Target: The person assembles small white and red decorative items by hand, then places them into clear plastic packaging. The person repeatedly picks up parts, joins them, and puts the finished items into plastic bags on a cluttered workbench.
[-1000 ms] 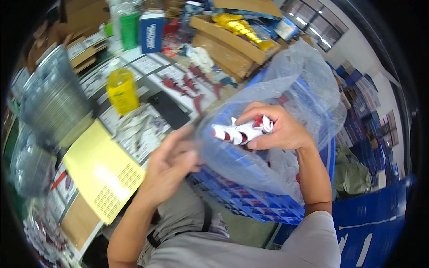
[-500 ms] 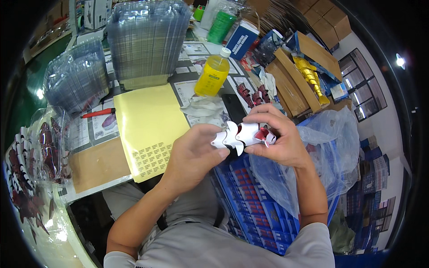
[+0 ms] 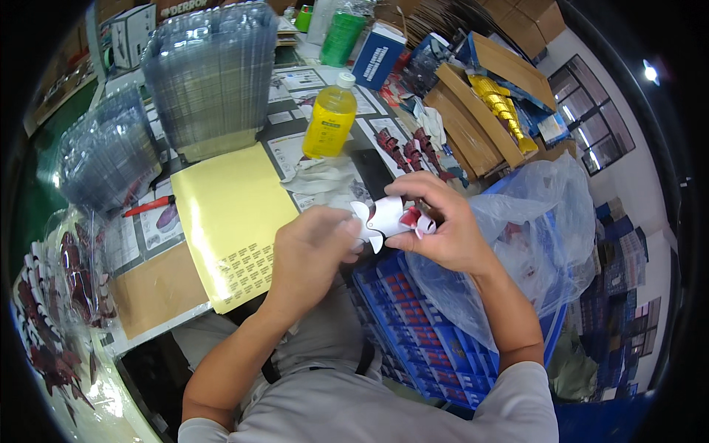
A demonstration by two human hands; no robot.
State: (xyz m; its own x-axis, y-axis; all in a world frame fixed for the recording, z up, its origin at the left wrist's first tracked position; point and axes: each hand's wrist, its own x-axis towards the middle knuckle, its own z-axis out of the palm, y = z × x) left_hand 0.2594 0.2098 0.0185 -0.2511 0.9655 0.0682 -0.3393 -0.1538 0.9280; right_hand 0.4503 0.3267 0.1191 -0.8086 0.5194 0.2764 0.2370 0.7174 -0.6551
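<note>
A white jointed plastic toy part [image 3: 385, 215] with pointed fins and a red inside is held up in front of me, over the table's near right edge. My left hand [image 3: 309, 247] pinches its finned end between thumb and fingers. Around the other end, where the red shows, the fingers and thumb of my right hand [image 3: 445, 230] are closed. My fingers hide parts of both ends. Beyond the toy part lie a crumpled whitish cloth [image 3: 319, 176] and a dark flat object [image 3: 371, 171].
A yellow label sheet [image 3: 229, 203] and a red pen [image 3: 149, 206] lie left, before stacked clear plastic trays [image 3: 210, 81]. A bottle of yellow liquid [image 3: 330, 118] stands behind. Dark red toy pieces [image 3: 399, 151] lie back right. Below right, a blue crate [image 3: 391, 325] sits beside a clear plastic bag [image 3: 509, 244].
Both hands and the white toy part have shifted slightly left in the picture. The left fingers have closed further over the finned end. The whole scene has shifted a little as the head moved.
</note>
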